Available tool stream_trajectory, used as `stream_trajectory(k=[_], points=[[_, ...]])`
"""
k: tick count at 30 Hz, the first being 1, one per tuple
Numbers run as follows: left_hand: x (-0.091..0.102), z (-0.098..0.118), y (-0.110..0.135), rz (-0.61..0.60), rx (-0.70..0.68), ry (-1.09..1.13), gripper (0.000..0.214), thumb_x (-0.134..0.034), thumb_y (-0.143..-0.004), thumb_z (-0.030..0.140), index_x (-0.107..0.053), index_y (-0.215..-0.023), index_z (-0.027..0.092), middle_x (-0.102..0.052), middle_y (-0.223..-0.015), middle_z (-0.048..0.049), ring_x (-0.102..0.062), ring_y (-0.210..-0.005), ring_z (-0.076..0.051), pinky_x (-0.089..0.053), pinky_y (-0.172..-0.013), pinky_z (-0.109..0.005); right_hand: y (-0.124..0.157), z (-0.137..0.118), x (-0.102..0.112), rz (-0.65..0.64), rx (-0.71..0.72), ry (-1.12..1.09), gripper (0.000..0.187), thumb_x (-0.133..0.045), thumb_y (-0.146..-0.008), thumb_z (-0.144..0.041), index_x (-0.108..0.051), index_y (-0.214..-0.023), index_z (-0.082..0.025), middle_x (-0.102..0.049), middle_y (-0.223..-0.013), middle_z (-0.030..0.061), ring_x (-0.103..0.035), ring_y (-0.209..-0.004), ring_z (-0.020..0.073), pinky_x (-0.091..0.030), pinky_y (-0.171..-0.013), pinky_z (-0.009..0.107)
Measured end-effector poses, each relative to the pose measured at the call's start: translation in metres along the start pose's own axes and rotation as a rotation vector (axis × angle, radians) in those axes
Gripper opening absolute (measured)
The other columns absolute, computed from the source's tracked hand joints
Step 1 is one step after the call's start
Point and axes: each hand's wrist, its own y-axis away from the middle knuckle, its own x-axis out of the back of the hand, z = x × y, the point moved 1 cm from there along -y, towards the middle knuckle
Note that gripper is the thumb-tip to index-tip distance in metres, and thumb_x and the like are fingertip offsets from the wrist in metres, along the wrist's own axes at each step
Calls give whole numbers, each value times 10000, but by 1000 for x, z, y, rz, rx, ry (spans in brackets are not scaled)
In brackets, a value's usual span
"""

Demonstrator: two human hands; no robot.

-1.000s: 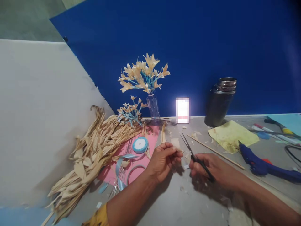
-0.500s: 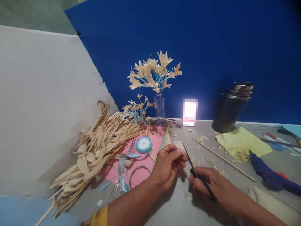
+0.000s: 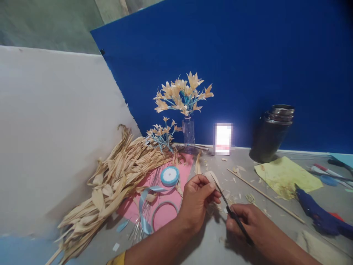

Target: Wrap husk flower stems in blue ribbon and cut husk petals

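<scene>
My left hand [image 3: 198, 200] pinches a small pale piece of dried corn husk [image 3: 211, 177] above the grey table [image 3: 242, 158]. My right hand [image 3: 248, 224] grips black scissors [image 3: 224, 200], whose blades point up and left and meet the husk piece's edge. Both hands are close together near the table's front. Small husk scraps [image 3: 234, 184] lie scattered just beyond them.
A heap of dried husks [image 3: 110, 184] lies at left on pink paper [image 3: 165, 206], with a blue ribbon spool [image 3: 170, 176] and loose ribbon [image 3: 143, 206]. Behind stand a vase of husk flowers [image 3: 183, 99], a dark metal flask [image 3: 271, 132], yellow paper [image 3: 284, 176], a wooden stick [image 3: 264, 197] and a blue glue gun [image 3: 317, 215].
The scissors have closed in from the right onto the husk piece in my left hand. The view has shifted, so everything sits a little further right and lower.
</scene>
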Motion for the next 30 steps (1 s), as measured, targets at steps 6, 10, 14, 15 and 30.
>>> stream_trajectory(k=[6, 10, 14, 15, 30], points=[[1, 4, 0, -8, -38, -45, 263, -779, -693, 287, -543, -730, 179, -597, -638, 16, -598, -576, -124, -503, -567, -250, 1, 2, -5, -13, -35, -120, 305, -621, -755, -382, -426, -583, -223, -479, -503, -44, -429, -495, 110, -340, -497, 233], [2, 4, 0, 6, -38, -92, 242, -759, -688, 275, -538, -708, 180, -590, -611, 20, -597, -560, -123, -493, -557, -243, 1, 2, -6, -12, -45, -107, 298, -608, -770, -365, -430, -581, -221, -480, -499, -43, -431, -489, 107, -327, -497, 234], [2, 2, 0, -16, -14, -148, 216, -734, -689, 254, -529, -693, 185, -590, -578, 17, -597, -541, -129, -492, -555, -249, 2, -2, -5, -12, -42, -110, 290, -596, -772, -347, -413, -583, -224, -475, -507, -46, -416, -492, 102, -323, -498, 232], [1, 2, 1, -20, -8, -153, 215, -732, -692, 254, -527, -697, 186, -590, -577, 18, -600, -542, -131, -495, -559, -252, 2, -3, -5, -13, -44, -116, 287, -592, -767, -347, -410, -581, -225, -475, -505, -44, -418, -493, 102, -328, -499, 231], [4, -1, 0, -21, 8, -128, 217, -738, -699, 230, -528, -690, 176, -583, -598, 30, -604, -559, -119, -478, -572, -239, 5, -3, -6, -75, -153, -151, 396, -594, -784, -508, -463, -562, -207, -468, -420, -51, -330, -339, 49, -213, -374, 198]])
